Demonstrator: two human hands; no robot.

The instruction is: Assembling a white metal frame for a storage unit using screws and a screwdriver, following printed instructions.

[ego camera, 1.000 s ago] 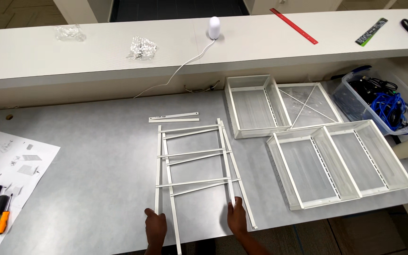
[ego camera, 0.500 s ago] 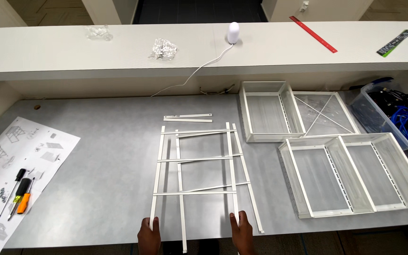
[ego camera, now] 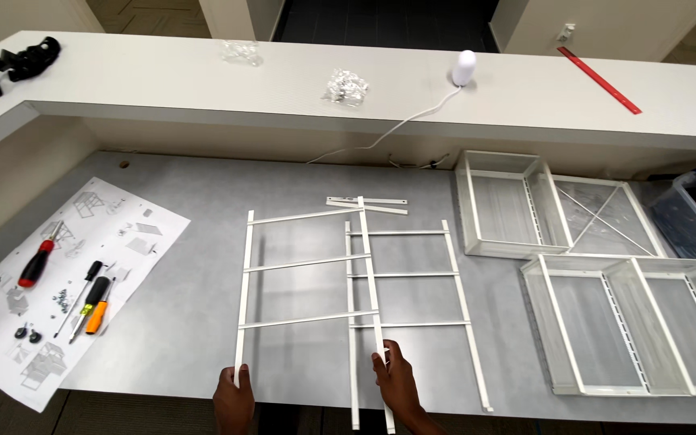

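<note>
While both white ladder frames (ego camera: 308, 282) lie flat on the grey table (ego camera: 195, 209), the left one overlaps the right frame (ego camera: 412, 278) along its inner rail. Left hand (ego camera: 234, 400) pinches the outer rail's near end; right hand (ego camera: 397, 380) grips the inner rail near its end. Risk, as I judge it: rungs may snag where the frames cross, dragging the right frame toward the wire baskets (ego camera: 630, 322). Screwdrivers (ego camera: 66, 282) sit well apart on the instruction sheet (ego camera: 122, 234).
</note>
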